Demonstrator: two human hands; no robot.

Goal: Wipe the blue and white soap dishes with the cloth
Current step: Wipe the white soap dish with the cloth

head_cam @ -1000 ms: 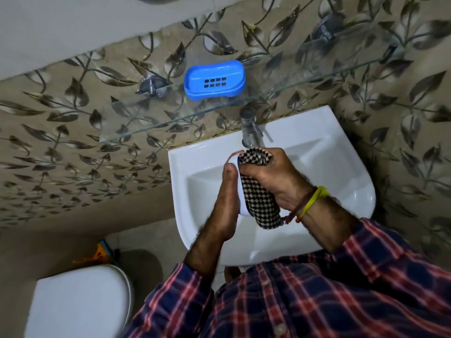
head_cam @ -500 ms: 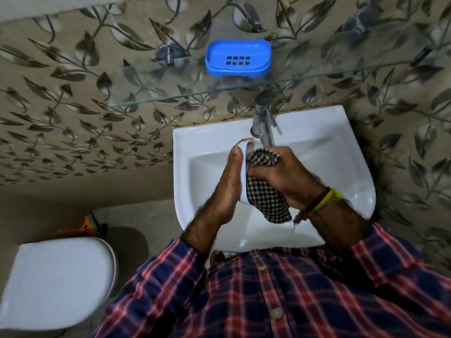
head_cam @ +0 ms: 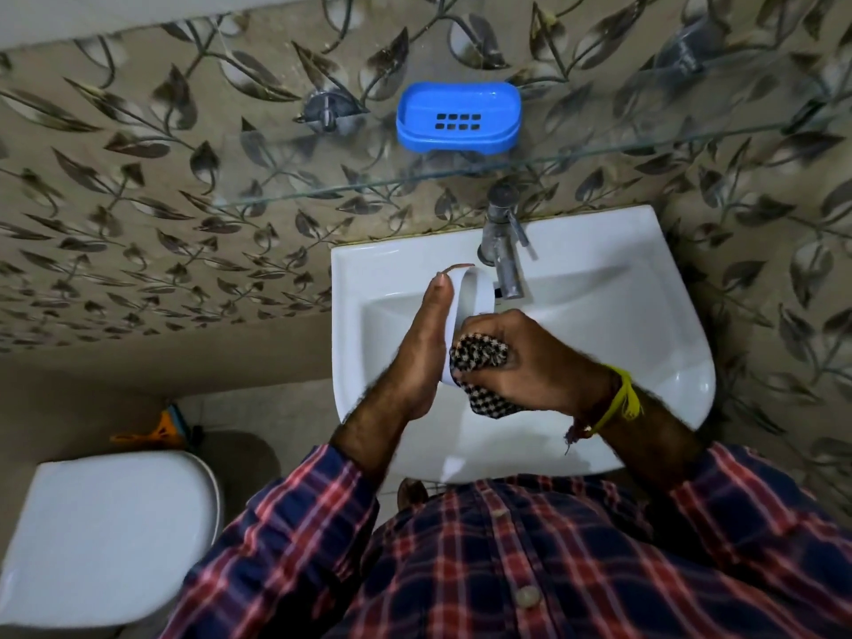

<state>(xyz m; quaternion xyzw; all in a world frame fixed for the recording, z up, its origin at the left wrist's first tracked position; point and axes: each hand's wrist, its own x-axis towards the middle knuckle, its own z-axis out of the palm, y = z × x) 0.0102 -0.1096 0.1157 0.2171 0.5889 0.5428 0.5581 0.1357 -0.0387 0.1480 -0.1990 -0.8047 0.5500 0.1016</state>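
1. White soap dish (head_cam: 468, 292) stands on edge over the washbasin (head_cam: 645, 288); left hand (head_cam: 417, 343) holds it, fingers curled round its top.
2. Right hand (head_cam: 525, 357) clutches the checked cloth (head_cam: 482, 357) against it; blue soap dish (head_cam: 458, 117) sits on the glass shelf (head_cam: 645, 147).

Beneath your fingers sits the white basin (head_cam: 599, 315), its metal tap (head_cam: 505, 255) just beyond them at the back rim. Further out, a glass shelf (head_cam: 286, 177) runs across the leaf-patterned wall (head_cam: 138, 223). Off to the left of your fingers and lower, you see a closed white toilet lid (head_cam: 106, 537), with an orange item (head_cam: 156, 431) behind it.
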